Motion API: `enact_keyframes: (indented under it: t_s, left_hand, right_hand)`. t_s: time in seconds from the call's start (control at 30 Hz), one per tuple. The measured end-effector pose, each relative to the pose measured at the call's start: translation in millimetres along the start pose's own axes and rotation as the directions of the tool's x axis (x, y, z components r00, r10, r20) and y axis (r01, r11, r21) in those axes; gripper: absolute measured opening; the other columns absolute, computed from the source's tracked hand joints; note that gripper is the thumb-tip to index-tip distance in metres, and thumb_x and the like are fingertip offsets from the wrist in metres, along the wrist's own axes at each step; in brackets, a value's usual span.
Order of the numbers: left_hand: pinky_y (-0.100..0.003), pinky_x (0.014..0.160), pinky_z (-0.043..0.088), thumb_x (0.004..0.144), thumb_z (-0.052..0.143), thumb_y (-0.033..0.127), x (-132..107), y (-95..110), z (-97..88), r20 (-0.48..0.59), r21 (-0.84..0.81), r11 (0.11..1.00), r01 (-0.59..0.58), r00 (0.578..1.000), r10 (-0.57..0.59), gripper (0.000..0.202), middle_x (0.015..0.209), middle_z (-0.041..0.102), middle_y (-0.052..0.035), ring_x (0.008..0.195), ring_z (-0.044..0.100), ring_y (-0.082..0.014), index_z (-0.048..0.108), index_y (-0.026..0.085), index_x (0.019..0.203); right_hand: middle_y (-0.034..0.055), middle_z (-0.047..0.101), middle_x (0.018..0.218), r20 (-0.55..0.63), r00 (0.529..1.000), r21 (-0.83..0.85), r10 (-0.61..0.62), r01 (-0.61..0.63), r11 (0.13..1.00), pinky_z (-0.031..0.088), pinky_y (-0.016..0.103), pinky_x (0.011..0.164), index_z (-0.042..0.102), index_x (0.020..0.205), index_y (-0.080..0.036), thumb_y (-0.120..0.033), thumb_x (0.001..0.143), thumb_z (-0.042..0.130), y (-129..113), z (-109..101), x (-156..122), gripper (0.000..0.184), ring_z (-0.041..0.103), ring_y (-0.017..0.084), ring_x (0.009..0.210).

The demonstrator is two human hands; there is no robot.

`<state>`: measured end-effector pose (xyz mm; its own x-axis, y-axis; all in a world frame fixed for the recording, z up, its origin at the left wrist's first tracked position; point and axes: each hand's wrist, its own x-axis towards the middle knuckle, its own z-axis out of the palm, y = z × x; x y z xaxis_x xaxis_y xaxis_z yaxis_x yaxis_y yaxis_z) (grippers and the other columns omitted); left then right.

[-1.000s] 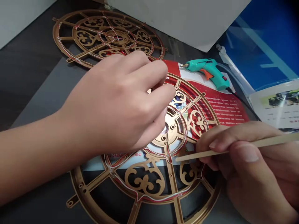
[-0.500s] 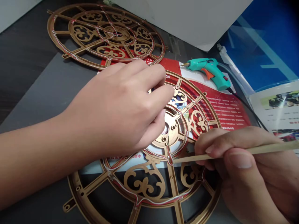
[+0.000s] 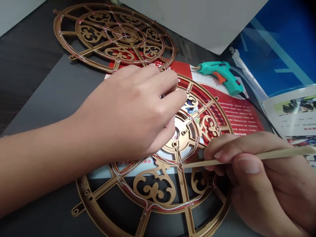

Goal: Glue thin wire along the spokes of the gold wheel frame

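Observation:
My right hand (image 3: 256, 174) pinches a thin pale wooden stick (image 3: 274, 153) between thumb and fingers. The stick's tip meets the red and white wires (image 3: 179, 163) at the inner ring of a round gold openwork frame (image 3: 182, 186), beside a spoke. Over the upper left part of this frame rests my left hand (image 3: 133, 108), its fingers curled down. Its fingertips are hidden, so what they grip does not show. More wire runs along the frame's lower ring, with glossy clear blobs at some joints.
A second gold wired frame (image 3: 96, 52) lies behind, at the upper left. To the right sits a teal glue gun (image 3: 223, 70) with a black cord. Beneath are a red and white printed sheet (image 3: 237, 117) and a grey mat (image 3: 58, 87). A white box (image 3: 197, 23) stands at the back.
The near frame has turned or shifted slightly, its lower left tab moving up and right. My left hand has edged right. The stick's tip has moved slightly up and left.

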<state>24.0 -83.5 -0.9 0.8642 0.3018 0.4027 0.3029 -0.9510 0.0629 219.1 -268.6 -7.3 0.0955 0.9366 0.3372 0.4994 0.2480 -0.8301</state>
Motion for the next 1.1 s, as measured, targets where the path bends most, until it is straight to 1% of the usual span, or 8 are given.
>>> enact_keyframes:
  t_s: [0.13, 0.2, 0.3, 0.43, 0.53, 0.73, 0.93, 1.1]
  left_hand:
    - [-0.064, 0.096, 0.059, 0.098, 0.050, 0.031, 2.0, -0.3, -2.1, -0.027, -0.056, 0.998, -0.021, 0.999, 0.019, 0.025, 0.102, 0.063, -0.0097, 0.107, 0.071, -0.0353, 0.071, 0.017, 0.096]
    - [-0.060, 0.093, 0.060, 0.097, 0.051, 0.028, 2.3, -0.1, -4.5, -0.018, -0.131, 0.987, -0.088, 0.996, 0.087, 0.023, 0.098, 0.066, -0.0091, 0.099, 0.070, -0.0320, 0.072, 0.019, 0.092]
    - [-0.052, 0.090, 0.060, 0.096, 0.054, 0.021, 1.5, 0.6, -7.2, 0.048, -0.329, 0.926, -0.188, 0.976, 0.215, 0.023, 0.098, 0.072, -0.0068, 0.091, 0.067, -0.0270, 0.075, 0.025, 0.089]
    - [-0.051, 0.099, 0.058, 0.088, 0.064, 0.016, 0.1, 1.1, -7.2, 0.152, -0.460, 0.876, -0.145, 0.959, 0.239, 0.026, 0.102, 0.076, -0.0040, 0.104, 0.067, -0.0293, 0.082, 0.035, 0.088]
    - [-0.047, 0.095, 0.060, 0.084, 0.065, 0.012, -0.5, 1.0, -7.2, 0.141, -0.517, 0.843, -0.148, 0.957, 0.254, 0.030, 0.104, 0.077, -0.0027, 0.103, 0.068, -0.0280, 0.083, 0.036, 0.085]
    - [-0.044, 0.095, 0.058, 0.085, 0.067, 0.011, 2.1, 1.4, -9.5, 0.166, -0.588, 0.798, -0.134, 0.945, 0.282, 0.030, 0.101, 0.078, -0.0001, 0.092, 0.071, -0.0244, 0.083, 0.037, 0.082]
    - [-0.046, 0.103, 0.058, 0.082, 0.065, 0.012, 4.2, 2.1, -9.0, 0.199, -0.610, 0.788, -0.081, 0.947, 0.252, 0.034, 0.095, 0.079, 0.0009, 0.088, 0.071, -0.0236, 0.085, 0.039, 0.082]
    - [-0.043, 0.100, 0.058, 0.085, 0.066, 0.010, 1.9, 1.7, -7.5, 0.161, -0.605, 0.787, -0.120, 0.949, 0.269, 0.033, 0.100, 0.080, 0.0017, 0.093, 0.073, -0.0229, 0.085, 0.038, 0.084]
  right_hand:
    - [0.0006, 0.074, 0.101, 0.075, 0.996, -0.058, -0.042, 0.046, 0.997, 0.067, 0.029, 0.071, 0.069, 0.118, -0.033, -0.009, 0.099, 0.060, -1.0, -1.0, 4.2, 0.032, 0.074, 0.017, 0.090]
    - [0.0001, 0.073, 0.100, 0.058, 0.997, -0.048, -0.049, 0.052, 0.998, 0.066, 0.026, 0.070, 0.069, 0.115, -0.031, -0.009, 0.100, 0.059, -2.5, -0.5, 6.4, 0.028, 0.073, 0.014, 0.085]
    - [-0.0012, 0.074, 0.098, 0.054, 0.998, -0.044, -0.035, 0.038, 0.998, 0.065, 0.025, 0.066, 0.068, 0.112, -0.029, -0.008, 0.101, 0.059, -3.0, 0.3, 9.4, 0.025, 0.069, 0.012, 0.073]
    - [-0.0012, 0.076, 0.099, 0.099, 0.993, -0.028, -0.066, 0.069, 0.997, 0.064, 0.026, 0.062, 0.067, 0.114, -0.030, -0.010, 0.101, 0.062, -0.5, -0.4, 11.4, 0.024, 0.074, 0.013, 0.078]
    - [-0.0010, 0.075, 0.102, 0.082, 0.993, -0.002, -0.091, 0.091, 0.996, 0.063, 0.023, 0.062, 0.067, 0.114, -0.028, -0.010, 0.103, 0.062, 1.1, -1.0, 11.5, 0.022, 0.074, 0.011, 0.080]
    - [-0.0014, 0.073, 0.099, 0.085, 0.993, 0.021, -0.086, 0.084, 0.996, 0.061, 0.018, 0.065, 0.066, 0.114, -0.026, -0.010, 0.106, 0.060, 1.5, 0.9, 10.9, 0.019, 0.071, 0.008, 0.079]
    - [0.0007, 0.069, 0.096, -0.026, 0.998, 0.138, -0.056, 0.059, 0.989, 0.063, 0.030, 0.067, 0.071, 0.113, -0.026, -0.013, 0.108, 0.056, 4.5, 4.5, 6.3, 0.020, 0.071, 0.013, 0.081]
    - [0.0003, 0.068, 0.096, -0.026, 0.995, 0.081, -0.097, 0.098, 0.992, 0.061, 0.029, 0.065, 0.069, 0.113, -0.025, -0.011, 0.108, 0.055, 4.7, 4.3, 6.5, 0.020, 0.070, 0.012, 0.081]
